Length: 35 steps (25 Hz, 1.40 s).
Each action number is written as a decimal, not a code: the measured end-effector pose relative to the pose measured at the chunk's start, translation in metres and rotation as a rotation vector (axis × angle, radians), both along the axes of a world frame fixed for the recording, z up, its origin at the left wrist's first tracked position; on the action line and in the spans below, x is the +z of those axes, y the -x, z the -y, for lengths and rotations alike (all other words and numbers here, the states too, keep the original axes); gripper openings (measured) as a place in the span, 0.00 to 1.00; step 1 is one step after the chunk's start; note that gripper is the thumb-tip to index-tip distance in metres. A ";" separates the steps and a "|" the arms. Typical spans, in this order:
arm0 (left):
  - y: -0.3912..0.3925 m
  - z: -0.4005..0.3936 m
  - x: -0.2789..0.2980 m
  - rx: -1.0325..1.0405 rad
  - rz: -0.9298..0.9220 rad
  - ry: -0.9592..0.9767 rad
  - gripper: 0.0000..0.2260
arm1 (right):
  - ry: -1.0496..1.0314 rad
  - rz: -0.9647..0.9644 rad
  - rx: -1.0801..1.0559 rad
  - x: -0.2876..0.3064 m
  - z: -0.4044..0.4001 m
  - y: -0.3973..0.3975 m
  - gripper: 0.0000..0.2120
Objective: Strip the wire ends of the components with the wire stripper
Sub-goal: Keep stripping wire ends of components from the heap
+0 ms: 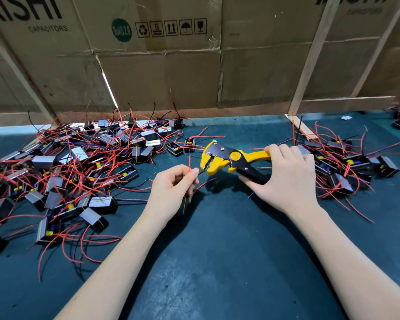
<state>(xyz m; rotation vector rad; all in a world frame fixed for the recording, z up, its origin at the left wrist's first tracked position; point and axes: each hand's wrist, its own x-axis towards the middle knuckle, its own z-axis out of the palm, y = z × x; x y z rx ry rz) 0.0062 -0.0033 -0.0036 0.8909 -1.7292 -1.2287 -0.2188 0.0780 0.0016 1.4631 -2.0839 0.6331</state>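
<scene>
A worker's left hand pinches a red wire upright beside the wire stripper (yellow and black). The right hand grips its handles over the green table.

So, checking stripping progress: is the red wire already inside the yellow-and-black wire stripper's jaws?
No, the red wire pinched by the left hand sits apart from the wire stripper.

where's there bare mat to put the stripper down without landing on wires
Bare mat lies near you between your forearms, and farther back behind the stripper. Crowded: left pile and right pile.
</scene>
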 end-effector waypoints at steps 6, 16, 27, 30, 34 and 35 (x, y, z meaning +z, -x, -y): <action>0.000 0.000 -0.001 0.020 0.027 0.013 0.15 | -0.003 -0.014 0.030 0.001 0.000 -0.003 0.32; -0.003 -0.005 0.004 0.084 0.200 0.184 0.14 | 0.086 0.016 0.034 0.006 -0.003 -0.007 0.25; 0.002 -0.016 0.010 -0.255 0.128 0.151 0.12 | 0.186 0.116 -0.121 0.010 -0.004 0.013 0.33; -0.015 0.007 0.011 0.195 0.323 0.590 0.20 | 0.152 0.094 -0.076 0.009 -0.004 0.010 0.32; -0.051 0.039 0.011 0.670 0.853 0.465 0.20 | 0.004 -0.046 -0.043 0.002 -0.003 0.006 0.30; -0.056 0.041 0.009 0.653 1.001 0.392 0.19 | -0.031 -0.056 -0.045 0.000 -0.002 0.006 0.29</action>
